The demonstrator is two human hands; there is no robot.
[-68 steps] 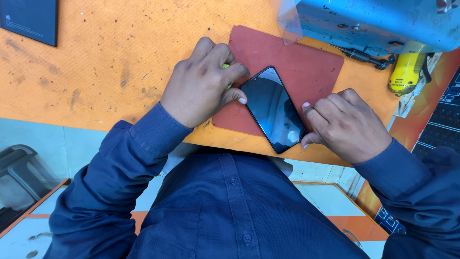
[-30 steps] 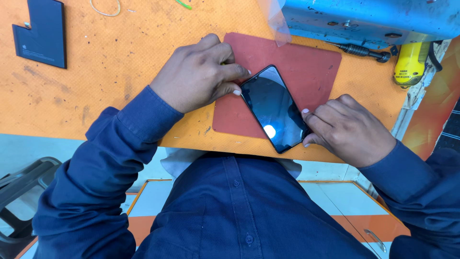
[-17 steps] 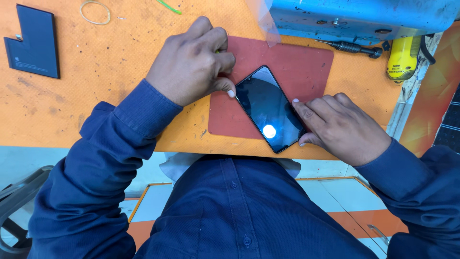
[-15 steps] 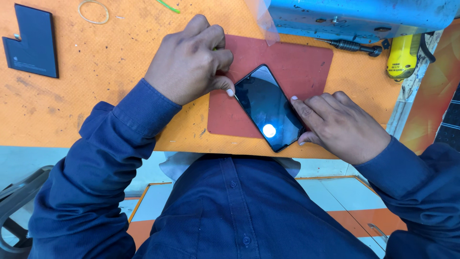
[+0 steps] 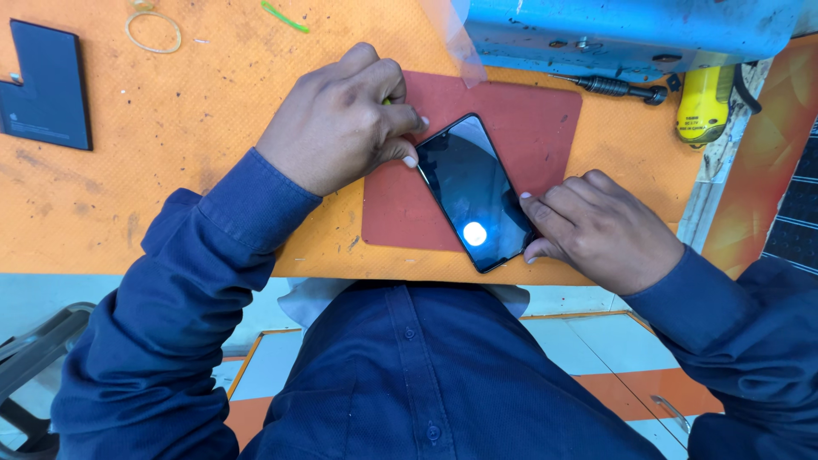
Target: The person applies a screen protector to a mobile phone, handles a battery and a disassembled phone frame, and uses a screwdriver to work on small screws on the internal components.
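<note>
A black phone (image 5: pixel 473 192) lies face up and slanted on a red mat (image 5: pixel 528 128) on the orange table (image 5: pixel 213 170). My left hand (image 5: pixel 341 123) is closed around a small yellow-green tool (image 5: pixel 387 100), of which only a sliver shows. Its fingertips press at the phone's upper left corner. My right hand (image 5: pixel 596 226) grips the phone's lower right edge with thumb and fingers, holding it on the mat. A bright light spot reflects on the dark screen.
A dark L-shaped flat part (image 5: pixel 43 85), a rubber band (image 5: pixel 153 31) and a green strip (image 5: pixel 285 17) lie at the far left. A blue machine (image 5: pixel 622 34), a black screwdriver (image 5: pixel 609 85) and a yellow tool (image 5: pixel 703 102) sit beyond the mat. A clear film (image 5: pixel 456 38) hangs from the machine.
The view has drifted, so the table's left side shows more. My left hand stays at the phone's upper left corner. My right fingers have slid slightly along its right edge.
</note>
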